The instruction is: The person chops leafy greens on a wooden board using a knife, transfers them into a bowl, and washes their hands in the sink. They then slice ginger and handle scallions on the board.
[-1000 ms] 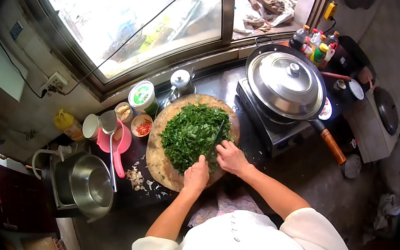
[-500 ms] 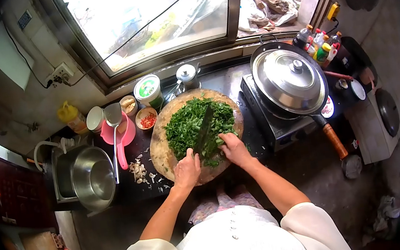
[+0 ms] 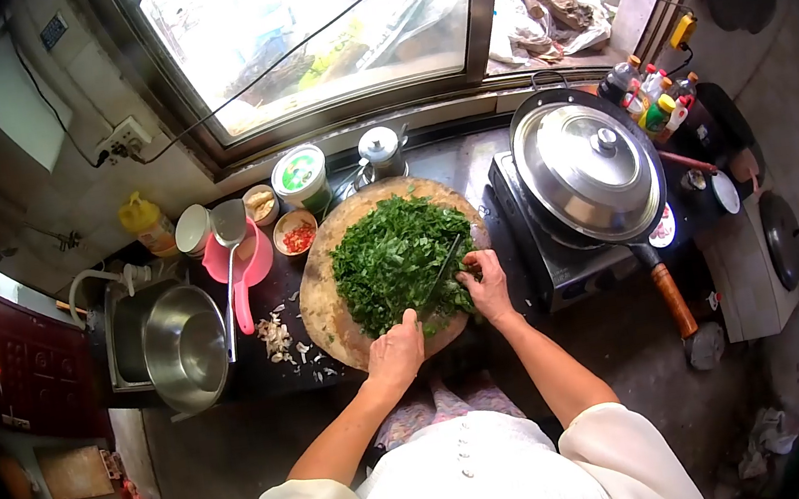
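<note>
My left hand (image 3: 396,353) is closed around the handle of a kitchen knife (image 3: 442,272), whose dark blade slants away to the upper right through the greens. Chopped leafy greens (image 3: 390,251) are heaped on a round wooden chopping board (image 3: 322,310). At the right edge of the heap, my right hand (image 3: 487,288) has its fingers bent and drawn together on some leaves, close beside the blade. The fingertips are partly hidden among the greens.
On the right, a wok with a metal lid (image 3: 586,169) stands on a stove (image 3: 575,282), its wooden handle (image 3: 674,302) jutting forward. Leftward are a pink strainer (image 3: 242,295), a ladle (image 3: 231,312), a bowl of chopped red peppers (image 3: 297,235), garlic peelings (image 3: 275,337) and a steel basin (image 3: 185,348).
My left hand and the knife have moved right, and the blade now tilts further right. My right hand has shifted to the right edge of the greens. The view has shifted slightly.
</note>
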`<state>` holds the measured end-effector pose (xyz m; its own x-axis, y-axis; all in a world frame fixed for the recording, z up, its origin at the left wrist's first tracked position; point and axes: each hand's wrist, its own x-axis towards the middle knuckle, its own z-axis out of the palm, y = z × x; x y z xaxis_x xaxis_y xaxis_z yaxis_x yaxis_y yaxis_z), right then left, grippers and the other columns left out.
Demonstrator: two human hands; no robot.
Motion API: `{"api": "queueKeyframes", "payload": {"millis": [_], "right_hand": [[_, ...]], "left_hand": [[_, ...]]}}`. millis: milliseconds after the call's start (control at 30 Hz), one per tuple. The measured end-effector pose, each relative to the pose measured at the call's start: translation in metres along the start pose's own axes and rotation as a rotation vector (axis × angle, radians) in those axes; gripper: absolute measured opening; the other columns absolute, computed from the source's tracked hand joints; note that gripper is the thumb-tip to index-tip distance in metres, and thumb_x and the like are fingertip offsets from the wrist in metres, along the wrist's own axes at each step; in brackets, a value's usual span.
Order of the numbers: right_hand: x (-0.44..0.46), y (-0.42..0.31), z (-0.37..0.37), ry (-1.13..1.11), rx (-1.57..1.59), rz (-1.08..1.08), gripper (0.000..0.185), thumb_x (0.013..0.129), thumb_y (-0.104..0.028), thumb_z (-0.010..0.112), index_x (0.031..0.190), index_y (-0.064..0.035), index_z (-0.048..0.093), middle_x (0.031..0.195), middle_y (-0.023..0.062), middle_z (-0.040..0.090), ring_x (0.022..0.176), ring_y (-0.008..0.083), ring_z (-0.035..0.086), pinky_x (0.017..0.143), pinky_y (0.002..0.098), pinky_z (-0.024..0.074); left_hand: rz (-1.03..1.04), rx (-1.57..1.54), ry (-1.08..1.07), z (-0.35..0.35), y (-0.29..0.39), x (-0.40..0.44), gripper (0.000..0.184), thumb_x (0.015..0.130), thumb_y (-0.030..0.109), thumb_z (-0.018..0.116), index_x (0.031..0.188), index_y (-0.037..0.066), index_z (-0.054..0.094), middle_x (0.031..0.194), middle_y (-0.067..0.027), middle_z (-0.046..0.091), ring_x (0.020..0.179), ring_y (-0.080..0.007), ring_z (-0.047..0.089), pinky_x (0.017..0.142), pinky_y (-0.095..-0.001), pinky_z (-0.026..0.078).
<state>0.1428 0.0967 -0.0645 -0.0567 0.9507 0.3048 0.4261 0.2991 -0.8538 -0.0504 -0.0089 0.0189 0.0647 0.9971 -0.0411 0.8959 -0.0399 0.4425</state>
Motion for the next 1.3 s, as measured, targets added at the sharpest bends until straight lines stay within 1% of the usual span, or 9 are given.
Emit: {"api": "queueKeyframes", "payload": {"millis": [67,167,267,367,533,667,867,1200,1300], "right_hand": [[0.001,0.002,0.002,0.013,-0.055,-0.125,0.023,0.076,0.006,0.066,0.096,-0.0025,0.058,0.091,0.0143,0.058,0.083,0.0327,0.062,0.071,0.0377,0.0497],[0.005,-0.002,-0.001,-0.088,-0.2,-0.241,0.016,0.079,0.002,0.065,0.093,-0.0026,0.057,0.087,0.016,0.054,0.081,0.0377,0.059,0.072,0.0427,0.0487],[0.005,-0.01,-0.006,-0.174,-0.207,-0.112,0.015,0.082,-0.006,0.064,0.095,-0.004,0.058,0.094,0.0172,0.055,0.092,0.0393,0.057,0.08,0.0439,0.05],[-0.001,-0.039,-0.016,-0.149,-0.345,-0.178,0.022,0.081,-0.012,0.068,0.097,-0.0035,0.056,0.099,0.0179,0.054,0.097,0.0401,0.055,0.083,0.0447,0.0491],[-0.005,-0.025,-0.008,-0.145,-0.261,-0.181,0.035,0.071,-0.001,0.072,0.102,-0.0021,0.054,0.102,0.0191,0.054,0.097,0.0409,0.056,0.082,0.0459,0.049],[-0.004,-0.024,-0.012,-0.183,-0.28,-0.203,0.035,0.072,0.0,0.071,0.103,-0.003,0.055,0.099,0.0179,0.056,0.096,0.0402,0.056,0.082,0.0461,0.0493],[-0.001,-0.019,-0.013,-0.207,-0.266,-0.216,0.03,0.073,0.002,0.069,0.099,-0.0048,0.056,0.096,0.0157,0.057,0.094,0.0388,0.057,0.081,0.0452,0.05],[-0.004,-0.009,-0.012,-0.187,-0.283,-0.221,0.028,0.071,0.008,0.061,0.097,-0.003,0.055,0.093,0.0177,0.057,0.094,0.0401,0.057,0.08,0.0455,0.049],[0.001,-0.013,-0.01,-0.178,-0.269,-0.236,0.027,0.071,0.01,0.059,0.095,-0.0028,0.055,0.092,0.0178,0.057,0.093,0.04,0.057,0.079,0.0451,0.0491]], "left_hand": [[-0.006,0.025,-0.044,-0.001,0.003,0.004,0.016,0.095,0.018,0.052,0.099,0.004,0.049,0.069,-0.0228,0.064,0.066,-0.0438,0.064,0.06,-0.0529,0.051],[0.004,0.052,-0.045,0.011,0.007,0.025,0.015,0.095,0.018,0.05,0.098,0.004,0.048,0.072,-0.0223,0.065,0.068,-0.0443,0.064,0.061,-0.0529,0.051],[-0.021,0.05,-0.04,0.037,-0.001,0.042,0.015,0.096,0.019,0.048,0.098,0.005,0.048,0.075,-0.0224,0.066,0.07,-0.045,0.064,0.063,-0.053,0.052],[-0.037,-0.005,-0.016,0.038,-0.007,0.044,0.018,0.096,0.022,0.051,0.1,0.005,0.048,0.074,-0.0227,0.065,0.07,-0.0449,0.065,0.064,-0.0539,0.052],[0.011,0.019,0.083,0.02,0.003,0.019,0.015,0.095,0.018,0.051,0.099,0.005,0.045,0.071,-0.023,0.063,0.064,-0.0445,0.064,0.059,-0.0535,0.052],[0.012,0.085,-0.074,-0.005,0.013,0.004,0.012,0.094,0.014,0.05,0.099,0.005,0.044,0.073,-0.0238,0.064,0.064,-0.0445,0.064,0.058,-0.0528,0.052],[0.033,0.057,0.01,0.044,0.003,0.047,0.014,0.093,0.017,0.052,0.1,0.005,0.048,0.069,-0.0234,0.064,0.065,-0.0449,0.064,0.059,-0.0539,0.051],[0.037,0.053,-0.028,0.01,0.016,0.014,0.017,0.095,0.019,0.051,0.105,0.005,0.048,0.072,-0.0226,0.064,0.066,-0.0444,0.064,0.059,-0.0538,0.052],[0.043,0.086,-0.02,0.032,0.007,0.035,0.017,0.094,0.018,0.051,0.105,0.005,0.048,0.073,-0.0224,0.065,0.066,-0.0438,0.065,0.061,-0.0547,0.051]]}}
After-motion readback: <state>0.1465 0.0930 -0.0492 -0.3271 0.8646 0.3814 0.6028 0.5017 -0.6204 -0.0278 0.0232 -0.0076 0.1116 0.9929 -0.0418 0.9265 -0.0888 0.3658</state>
